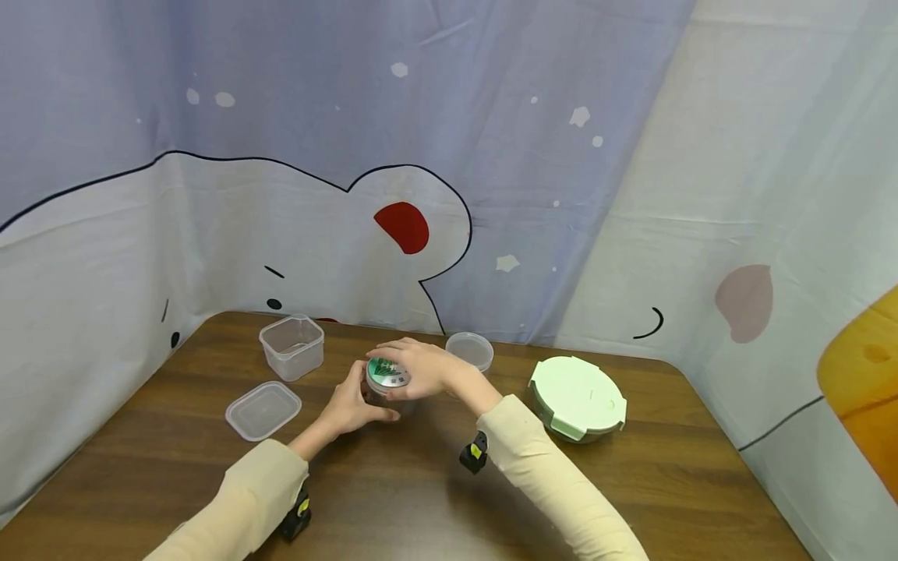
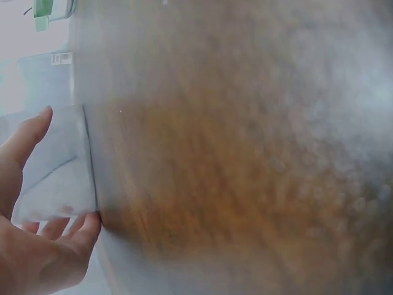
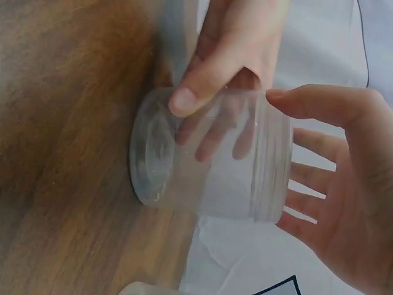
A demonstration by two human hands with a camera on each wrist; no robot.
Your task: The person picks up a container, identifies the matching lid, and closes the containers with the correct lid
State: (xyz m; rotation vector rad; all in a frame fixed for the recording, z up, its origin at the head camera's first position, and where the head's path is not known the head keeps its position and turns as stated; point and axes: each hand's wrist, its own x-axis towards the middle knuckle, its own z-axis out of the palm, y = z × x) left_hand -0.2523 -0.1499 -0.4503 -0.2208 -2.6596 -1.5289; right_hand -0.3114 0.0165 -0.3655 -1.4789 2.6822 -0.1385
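- Round clear jar (image 1: 384, 389): stands upright on the wooden table (image 1: 421, 499), near the middle, between the two hands. Walls transparent; in the right wrist view (image 3: 209, 163) fingers show through them.
- Jar lid (image 1: 387, 372): silver-rimmed with a green patch on top, sitting on the jar's mouth. Whether it is screwed tight cannot be told.
- Left hand (image 1: 348, 407): wrapped round the jar's side low down, thumb (image 3: 190, 92) pressed on the near wall and the other fingers curled behind it.
- Right hand (image 1: 414, 366): laid over the lid from above, fingers (image 3: 319, 104) spread and bent down round the rim, gripping it.
- Left wrist view: badly blurred; the left hand (image 2: 37, 246) shows at the lower left edge beside what seems to be the jar's clear wall.
- Square clear container (image 1: 291, 347): open, at the back left of the table.
- Square clear lid (image 1: 263, 410): lying flat in front of that container, apart from it.
- Small round clear tub (image 1: 469, 351): just behind the right hand.
- Green-lidded round bowl (image 1: 577, 398): closed, to the right, well apart from the jar.
- Printed cloth backdrop (image 1: 449, 156): hangs behind and beside the table.
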